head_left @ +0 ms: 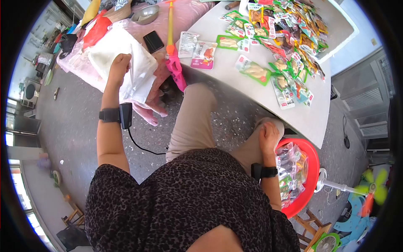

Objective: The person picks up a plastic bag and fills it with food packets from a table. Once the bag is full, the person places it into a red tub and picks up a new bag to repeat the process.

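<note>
My left hand (119,68) is closed in a fist at the edge of a white plastic bag (140,69), which hangs over the side of the pink-covered table. On my knee rests my right hand (268,135), its fingers lying over the trouser leg and holding nothing. A red basin (310,168) full of small packaged packets (289,168) stands just beside that hand. Two flat food pouches, a grey one (188,44) and a pink-and-white one (204,55), lie on the white table's near left corner.
Vacuum-packed snacks (281,38) are heaped on the white table (235,88). A black phone (153,41), a metal bowl (145,14) and a yellow-and-pink toy-like stick (171,42) lie on the pink cover (184,17). A green-bladed fan (371,187) stands at right.
</note>
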Demonstrator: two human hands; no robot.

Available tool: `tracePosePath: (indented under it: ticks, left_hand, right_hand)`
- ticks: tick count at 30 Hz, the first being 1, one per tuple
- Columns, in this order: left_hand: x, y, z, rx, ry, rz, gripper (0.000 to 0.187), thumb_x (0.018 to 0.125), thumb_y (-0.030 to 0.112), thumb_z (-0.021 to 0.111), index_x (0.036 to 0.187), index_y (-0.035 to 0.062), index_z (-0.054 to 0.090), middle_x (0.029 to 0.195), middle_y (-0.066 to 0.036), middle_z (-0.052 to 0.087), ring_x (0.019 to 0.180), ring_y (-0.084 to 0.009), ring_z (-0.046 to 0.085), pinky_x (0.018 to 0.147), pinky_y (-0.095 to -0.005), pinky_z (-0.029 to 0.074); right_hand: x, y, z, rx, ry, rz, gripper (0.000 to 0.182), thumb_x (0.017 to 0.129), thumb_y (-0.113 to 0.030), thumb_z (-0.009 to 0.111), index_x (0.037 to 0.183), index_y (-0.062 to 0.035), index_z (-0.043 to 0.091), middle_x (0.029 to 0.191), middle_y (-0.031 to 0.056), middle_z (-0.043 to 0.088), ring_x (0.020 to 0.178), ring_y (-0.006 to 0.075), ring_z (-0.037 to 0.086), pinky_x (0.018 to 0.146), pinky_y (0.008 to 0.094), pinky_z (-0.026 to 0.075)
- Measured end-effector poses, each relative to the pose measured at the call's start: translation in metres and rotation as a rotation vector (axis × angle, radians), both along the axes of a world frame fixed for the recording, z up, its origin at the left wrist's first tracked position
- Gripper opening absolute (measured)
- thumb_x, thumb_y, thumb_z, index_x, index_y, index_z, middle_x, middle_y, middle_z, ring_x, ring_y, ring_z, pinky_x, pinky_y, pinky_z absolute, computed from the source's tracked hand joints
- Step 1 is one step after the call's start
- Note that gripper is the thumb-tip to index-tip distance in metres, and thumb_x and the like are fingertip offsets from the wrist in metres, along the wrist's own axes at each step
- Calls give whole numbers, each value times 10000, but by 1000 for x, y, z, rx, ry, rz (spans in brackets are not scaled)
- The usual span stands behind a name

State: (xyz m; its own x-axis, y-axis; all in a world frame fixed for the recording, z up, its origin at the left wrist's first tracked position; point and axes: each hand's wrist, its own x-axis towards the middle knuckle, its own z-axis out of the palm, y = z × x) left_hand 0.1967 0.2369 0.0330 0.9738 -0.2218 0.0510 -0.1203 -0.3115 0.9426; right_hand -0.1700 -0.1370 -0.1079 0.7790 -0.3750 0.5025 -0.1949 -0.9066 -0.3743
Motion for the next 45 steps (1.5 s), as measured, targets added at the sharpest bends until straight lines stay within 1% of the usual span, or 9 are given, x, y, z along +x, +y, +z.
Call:
tracePosePath:
  ticks: [3,6,8,12,21,27,30,36,45]
  left_hand:
    - [-40,-46,11,-281,118,-109,168,819,206,467,733,64,488,582,33,415,517,-50,366,479,-177,303]
    - [-76,-89,2,-253,163,-273,157,823,195,464,730,70,487,590,38,421,524,-51,369,483,-184,307]
    - [-103,-118,-10,-179,136,-389,168,820,194,470,715,63,485,591,32,427,527,-55,378,486,-191,312]
    - [-140,-163,-49,-27,102,-573,217,804,207,488,674,33,477,587,-7,440,550,-76,417,510,-220,344]
    - [-172,-194,-71,-98,307,-679,186,802,173,486,672,41,467,609,7,428,571,-57,411,511,-210,343]
    - [-173,-192,-70,321,-585,-537,158,755,174,511,729,19,493,652,-99,488,600,-219,488,540,-320,390]
    - [-189,-193,-68,240,-374,-585,187,739,166,519,851,20,481,705,-121,499,649,-259,496,593,-335,402]
    - [-204,-190,-73,321,-697,-577,376,660,87,530,1023,30,454,759,-121,518,666,-287,517,581,-359,431]
    - [-190,-183,-58,370,-875,-511,246,647,41,501,892,19,514,718,-139,528,623,-308,523,532,-381,428]
  right_hand:
    - [3,-1,-6,204,-94,34,146,688,-39,544,832,-23,529,827,98,552,747,237,541,682,335,422]
    - [22,16,10,903,-143,51,116,743,-62,552,850,-22,531,841,64,553,733,144,534,662,272,432]
    - [40,31,47,933,-145,209,168,769,-96,554,912,-17,516,872,32,538,777,86,499,681,227,419]
    - [75,64,66,1531,-155,329,316,759,-118,572,1026,-4,445,879,40,532,832,118,495,715,230,412]
    - [94,76,59,1463,-24,357,129,790,-149,507,827,-26,498,740,28,536,580,69,461,523,203,394]
    - [92,63,55,1462,-44,219,102,792,-117,488,737,-32,498,697,27,523,563,86,471,498,202,394]
    - [94,69,59,1478,-106,213,95,799,-107,473,740,-35,492,678,33,522,566,93,483,497,208,396]
    - [96,75,58,1726,-168,180,72,794,-100,475,768,-34,484,655,37,517,556,90,480,478,205,383]
    - [100,65,56,1472,-45,231,79,770,-100,500,720,-40,507,653,15,517,551,78,466,496,209,388]
